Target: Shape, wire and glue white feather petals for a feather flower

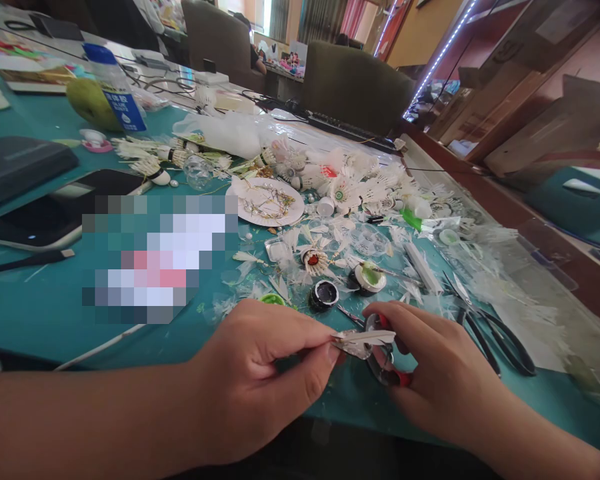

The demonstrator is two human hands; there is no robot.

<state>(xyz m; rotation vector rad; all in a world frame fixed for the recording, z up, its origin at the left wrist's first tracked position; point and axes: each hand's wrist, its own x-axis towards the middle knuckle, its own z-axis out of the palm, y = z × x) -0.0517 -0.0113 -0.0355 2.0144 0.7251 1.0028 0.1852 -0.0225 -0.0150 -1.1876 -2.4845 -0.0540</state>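
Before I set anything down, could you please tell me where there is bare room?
A wide bare patch of the green mat lies at left, between black cable, white cable and left forearm. A smaller gap lies between left hand and right hand. Beyond, it is crowded with shuttlecocks, feathers, a dark pot and, at right, black-handled scissors.

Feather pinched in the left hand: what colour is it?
The feather is off-white, best seen in the head view.
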